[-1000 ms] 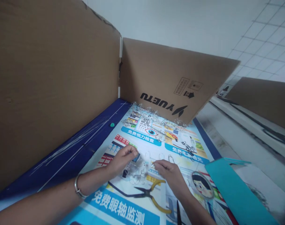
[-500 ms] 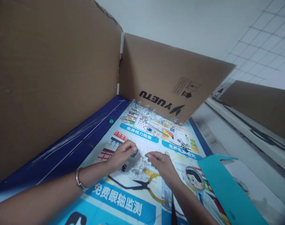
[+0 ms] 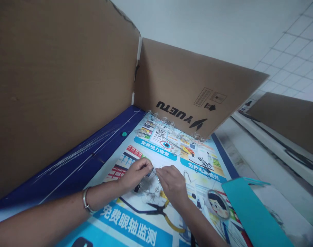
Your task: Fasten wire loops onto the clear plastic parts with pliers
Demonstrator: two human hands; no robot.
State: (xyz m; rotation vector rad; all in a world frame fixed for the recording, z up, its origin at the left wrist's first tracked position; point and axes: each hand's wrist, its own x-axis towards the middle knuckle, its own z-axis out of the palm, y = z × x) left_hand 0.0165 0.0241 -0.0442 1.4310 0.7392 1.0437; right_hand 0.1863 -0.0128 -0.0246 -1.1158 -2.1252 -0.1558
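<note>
My left hand (image 3: 139,174), with a silver bangle (image 3: 86,200) on the wrist, has thumb and forefinger pinched together; a tiny dark bit shows at the fingertips, too small to name. Close beside it, fingertips almost meeting, my right hand (image 3: 171,183) is closed in a pinch on what looks like a thin wire piece, mostly covered by the fingers. Beneath both hands lies a tangle of thin silvery wire pieces (image 3: 149,192). Nearer to me are pliers (image 3: 158,208) with yellow handles and dark jaws, one handle partly behind my right hand.
Cardboard panels (image 3: 169,79) stand at the left and back. Along the back one lie many clear and wire bits (image 3: 166,120). Black loops (image 3: 205,165) rest on the printed sheet (image 3: 115,219). A turquoise folder or box (image 3: 256,212) is at right, a green cap (image 3: 124,134) at left.
My right hand has moved left and slightly up, bringing its fingertips against or very near the left ones. A bent wire on the sheet right of it now shows. The view has shifted slightly.
</note>
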